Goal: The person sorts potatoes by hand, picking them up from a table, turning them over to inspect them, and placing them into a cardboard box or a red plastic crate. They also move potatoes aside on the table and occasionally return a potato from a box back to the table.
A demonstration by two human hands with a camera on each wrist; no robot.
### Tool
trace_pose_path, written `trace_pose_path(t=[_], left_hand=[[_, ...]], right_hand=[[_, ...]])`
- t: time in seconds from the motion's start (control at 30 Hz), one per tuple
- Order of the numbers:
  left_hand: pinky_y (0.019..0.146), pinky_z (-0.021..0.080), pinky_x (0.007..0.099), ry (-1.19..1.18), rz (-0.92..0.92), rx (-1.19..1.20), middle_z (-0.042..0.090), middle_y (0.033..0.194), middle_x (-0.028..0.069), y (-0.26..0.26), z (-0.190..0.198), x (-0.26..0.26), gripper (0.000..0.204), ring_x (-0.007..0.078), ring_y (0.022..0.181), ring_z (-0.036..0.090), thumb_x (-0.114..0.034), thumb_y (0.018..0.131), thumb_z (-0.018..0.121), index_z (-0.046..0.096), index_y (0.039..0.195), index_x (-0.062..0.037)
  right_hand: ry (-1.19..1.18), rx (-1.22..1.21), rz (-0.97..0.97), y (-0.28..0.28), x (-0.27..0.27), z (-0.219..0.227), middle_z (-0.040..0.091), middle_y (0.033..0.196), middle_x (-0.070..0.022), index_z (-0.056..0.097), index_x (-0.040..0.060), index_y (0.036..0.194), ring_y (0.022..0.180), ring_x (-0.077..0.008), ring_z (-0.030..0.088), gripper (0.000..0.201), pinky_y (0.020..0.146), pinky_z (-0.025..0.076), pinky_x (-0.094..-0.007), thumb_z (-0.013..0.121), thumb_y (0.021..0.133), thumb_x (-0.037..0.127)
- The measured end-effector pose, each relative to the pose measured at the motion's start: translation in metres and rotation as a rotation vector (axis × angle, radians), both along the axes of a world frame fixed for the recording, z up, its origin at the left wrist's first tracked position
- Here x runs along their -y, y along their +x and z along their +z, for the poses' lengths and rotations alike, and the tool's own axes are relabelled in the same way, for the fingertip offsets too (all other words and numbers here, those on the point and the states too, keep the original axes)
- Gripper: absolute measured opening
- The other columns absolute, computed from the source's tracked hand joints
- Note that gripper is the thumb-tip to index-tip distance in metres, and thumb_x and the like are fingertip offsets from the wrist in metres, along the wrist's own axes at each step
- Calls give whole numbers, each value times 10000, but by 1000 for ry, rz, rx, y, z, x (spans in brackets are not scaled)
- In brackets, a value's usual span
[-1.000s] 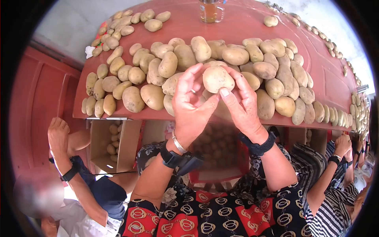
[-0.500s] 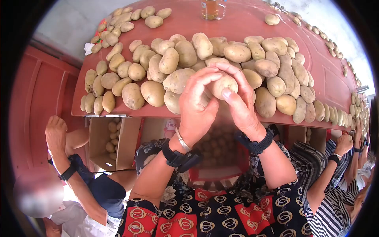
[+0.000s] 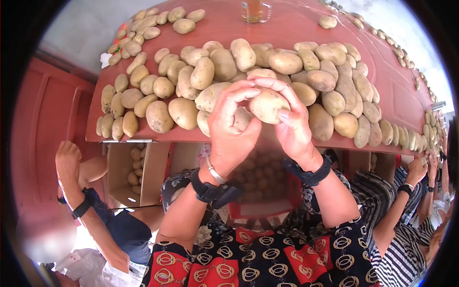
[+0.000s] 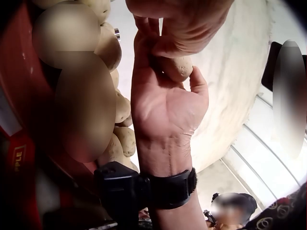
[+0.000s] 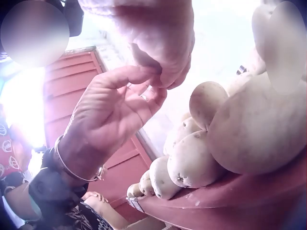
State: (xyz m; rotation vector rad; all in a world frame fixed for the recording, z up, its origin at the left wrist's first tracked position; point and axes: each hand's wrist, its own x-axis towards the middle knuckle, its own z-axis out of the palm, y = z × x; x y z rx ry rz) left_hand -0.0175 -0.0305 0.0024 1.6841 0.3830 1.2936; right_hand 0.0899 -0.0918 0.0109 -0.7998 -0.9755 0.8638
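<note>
A pale yellow potato is held up between both hands over the front edge of the red table. My right hand grips it, thumb pressed to its near right side and fingers curved behind it. On the other side my left hand, with a silver bracelet and a ring, has bent fingers at its upper left and the thumb by its lower left end. In the left wrist view part of the potato shows in the right palm; in the right wrist view the right hand mostly hides it.
Many potatoes lie heaped along the red table. A glass mug of amber liquid stands farther back. Below are a cardboard box and a red crate of potatoes. Other people sit on either side.
The potato has turned between the hands, showing a longer side now. The left hand's fingers have come inward onto its upper left, and the right thumb has shifted to its right side.
</note>
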Motion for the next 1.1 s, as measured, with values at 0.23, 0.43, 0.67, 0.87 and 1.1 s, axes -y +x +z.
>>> trace_pose_path(t=[0.23,0.43,0.67,0.87,1.1], left_hand=[[870,474,304,52,-182,-114,526,1162,116,-12,9,-10,343,181,1080,521,119,763,528,561,1080,-9],[648,457,245,-366,-31,108,574,816,54,-26,9,-40,139,100,696,520,-94,938,437,553,946,-18],[580,404,210,-438,-54,67,527,695,31,-29,5,-38,148,76,622,462,-133,944,448,550,930,-26],[614,406,206,-423,-66,48,573,716,37,-34,0,-44,116,82,631,495,-123,924,466,548,906,-44],[882,429,324,-119,37,-307,574,1099,73,-18,0,-29,340,184,1049,527,-14,791,568,526,1123,-71]], right_hand=[[-30,-195,-8,10,6,0,581,1027,-79,553,-24,1075,936,-130,551,312,849,435,-275,417,878,178],[-154,-21,199,7,15,-1,589,857,-7,578,0,1013,721,-51,509,215,642,429,-206,511,877,152],[-281,431,445,3,25,-8,630,848,-67,615,6,926,774,-118,605,217,721,480,-269,604,814,192],[-374,235,490,11,30,-8,625,911,-29,626,27,950,848,-84,581,157,753,489,-265,617,823,118],[-116,1007,-718,67,17,-2,632,895,-62,633,63,851,793,-224,603,124,716,478,-304,656,731,84]])
